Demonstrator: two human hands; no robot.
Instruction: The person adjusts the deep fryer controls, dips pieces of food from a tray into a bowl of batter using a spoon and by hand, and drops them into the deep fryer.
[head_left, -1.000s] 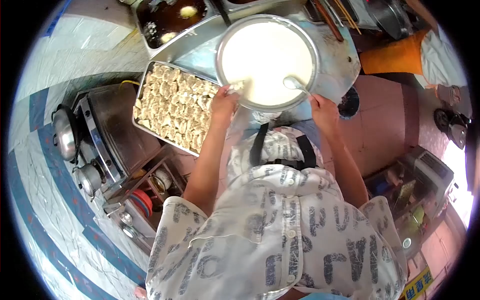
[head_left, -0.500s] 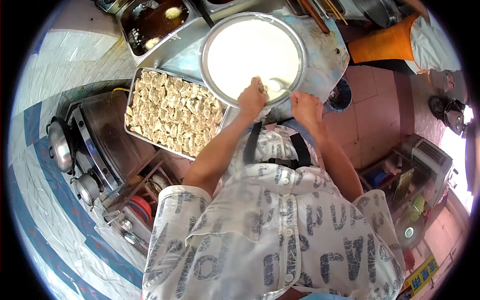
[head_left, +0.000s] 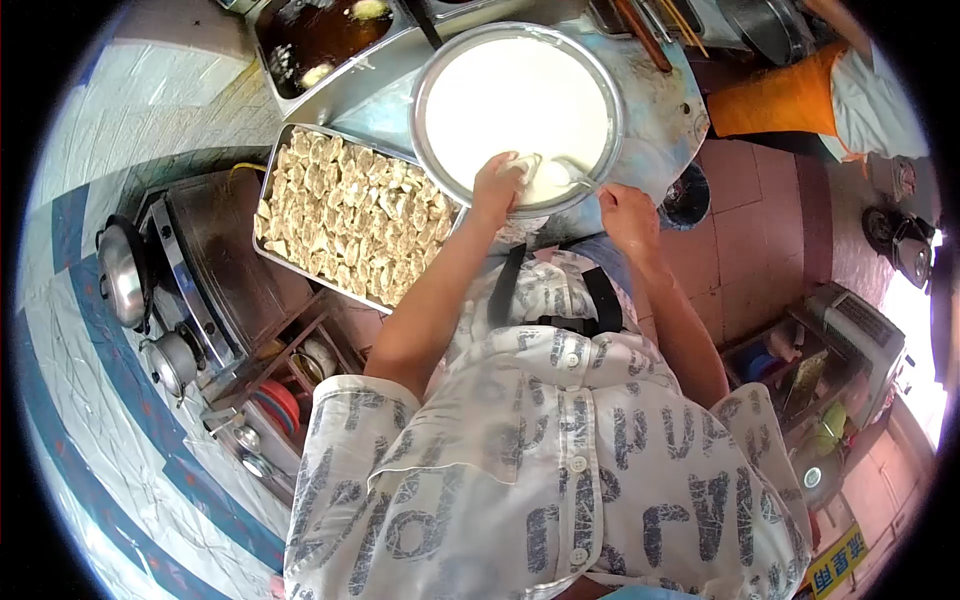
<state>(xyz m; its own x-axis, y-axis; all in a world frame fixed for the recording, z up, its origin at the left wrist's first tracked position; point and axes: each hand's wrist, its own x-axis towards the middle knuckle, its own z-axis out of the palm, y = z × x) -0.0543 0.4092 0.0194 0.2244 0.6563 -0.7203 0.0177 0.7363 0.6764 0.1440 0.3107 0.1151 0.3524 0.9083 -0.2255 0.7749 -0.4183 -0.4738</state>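
A wide metal basin (head_left: 515, 105) of pale batter stands in front of me. Over its near edge, my left hand (head_left: 499, 188) is closed on a small batter-coated piece (head_left: 524, 168). The handle of a metal spoon (head_left: 562, 172) is in my right hand (head_left: 629, 218), at the basin's near right rim; the spoon's bowl is at the batter, close to the piece. Left of the basin lies a metal tray (head_left: 320, 283) covered with several rows of pale brown pieces (head_left: 345, 205).
A fryer (head_left: 325, 45) with dark oil and pale pieces is at the upper left. Tongs and sticks (head_left: 645, 35) lie beyond the basin. A dark bucket (head_left: 686, 197) stands to its right. Near the upper right is a person in an orange garment (head_left: 775, 95).
My left hand has moved right from the tray side to over the batter, with the piece now beside the spoon. The spoon and my right hand have shifted slightly left.
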